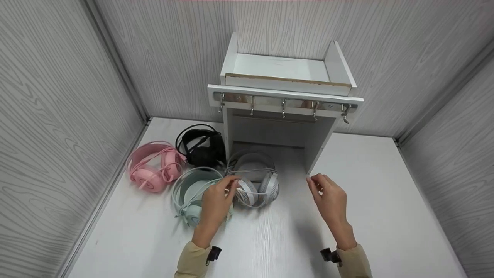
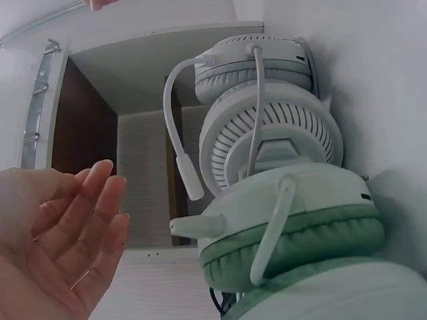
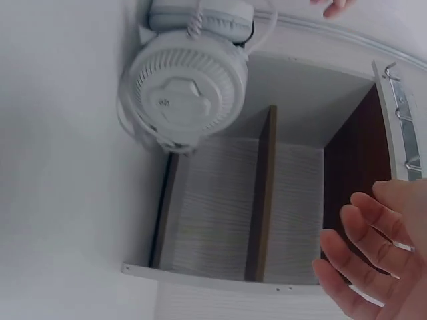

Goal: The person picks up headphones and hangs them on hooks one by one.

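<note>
My left hand (image 1: 216,202) is raised over the mint-green headset (image 1: 192,214), its fingers loosely bent and holding nothing. Just right of that hand lies a white headset (image 1: 272,189), at the front of the white shelf unit (image 1: 320,150). In the left wrist view the white earcup (image 2: 230,127) with its microphone arm and the green earcup (image 2: 293,200) stand to the right of the fingers. My right hand (image 1: 330,197) hovers near the unit's right side panel, also empty, with relaxed fingers. The right wrist view shows the white headset (image 3: 190,93) away from those fingers.
A pink headset (image 1: 148,179) and a black headset (image 1: 200,154) lie on the white table (image 1: 366,173) left of the unit. Several metal hooks (image 1: 283,106) line a rail across the unit's upper front, above its hollow lower part. Grey wood-grain panels (image 1: 173,58) enclose the table.
</note>
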Demonstrator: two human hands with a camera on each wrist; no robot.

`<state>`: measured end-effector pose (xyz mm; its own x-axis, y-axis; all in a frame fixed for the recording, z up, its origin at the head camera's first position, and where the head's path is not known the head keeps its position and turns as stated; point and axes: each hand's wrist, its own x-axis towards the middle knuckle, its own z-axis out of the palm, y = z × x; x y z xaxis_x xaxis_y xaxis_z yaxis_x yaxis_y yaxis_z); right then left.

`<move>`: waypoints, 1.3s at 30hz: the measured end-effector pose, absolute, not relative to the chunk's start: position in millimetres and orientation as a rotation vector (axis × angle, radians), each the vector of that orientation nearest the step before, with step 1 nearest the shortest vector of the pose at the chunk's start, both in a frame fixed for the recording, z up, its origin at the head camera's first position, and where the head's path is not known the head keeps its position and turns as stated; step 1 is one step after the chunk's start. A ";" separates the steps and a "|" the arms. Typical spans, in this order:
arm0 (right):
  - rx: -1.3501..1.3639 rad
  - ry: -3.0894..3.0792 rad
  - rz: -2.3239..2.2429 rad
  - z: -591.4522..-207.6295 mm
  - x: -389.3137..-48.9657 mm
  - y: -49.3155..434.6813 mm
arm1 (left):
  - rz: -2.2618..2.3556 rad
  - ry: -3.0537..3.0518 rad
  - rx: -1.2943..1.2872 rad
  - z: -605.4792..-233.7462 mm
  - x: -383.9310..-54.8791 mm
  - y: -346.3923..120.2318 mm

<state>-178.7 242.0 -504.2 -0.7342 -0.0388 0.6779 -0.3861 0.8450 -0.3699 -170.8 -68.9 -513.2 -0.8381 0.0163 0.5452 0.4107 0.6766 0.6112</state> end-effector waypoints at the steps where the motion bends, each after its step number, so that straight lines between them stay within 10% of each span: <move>1: 0.308 -2.312 0.656 -499.8 -180.7 245.1 | -1.055 -2.370 -0.309 -511.4 -170.5 -72.6; 23: 0.287 -1.953 0.677 -365.1 -245.5 294.8 | -1.124 -2.073 0.275 -524.0 -141.2 -167.3; 39: 0.439 -2.003 0.714 -338.6 -297.8 279.7 | -1.596 -2.107 0.833 -573.2 -105.0 -165.6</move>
